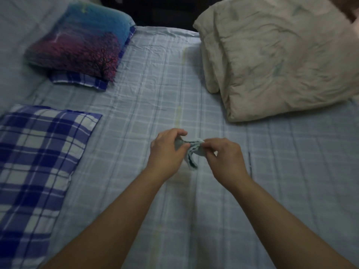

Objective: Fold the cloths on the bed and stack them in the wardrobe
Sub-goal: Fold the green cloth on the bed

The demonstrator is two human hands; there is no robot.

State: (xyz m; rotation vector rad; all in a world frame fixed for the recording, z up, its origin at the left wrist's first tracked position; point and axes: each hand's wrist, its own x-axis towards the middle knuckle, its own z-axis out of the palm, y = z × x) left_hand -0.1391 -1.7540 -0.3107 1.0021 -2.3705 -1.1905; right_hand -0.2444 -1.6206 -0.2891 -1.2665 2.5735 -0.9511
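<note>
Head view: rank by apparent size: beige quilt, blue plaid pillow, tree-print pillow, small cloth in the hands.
1. beige quilt
2. blue plaid pillow, partly cropped and nearer the camera, so unsure against the next
3. tree-print pillow
4. small cloth

My bare forearms stretched forward; left hand point(167, 146) and right hand point(223, 154) close together, fingers point(209, 144) curled, both pinching a small cloth point(192, 152)

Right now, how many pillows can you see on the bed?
3. A blue checked pillow lies at the near left; a tree-print pillow sits at the far left, atop a second checked pillow, only its edge showing. The folded quilt could hide more.
</note>
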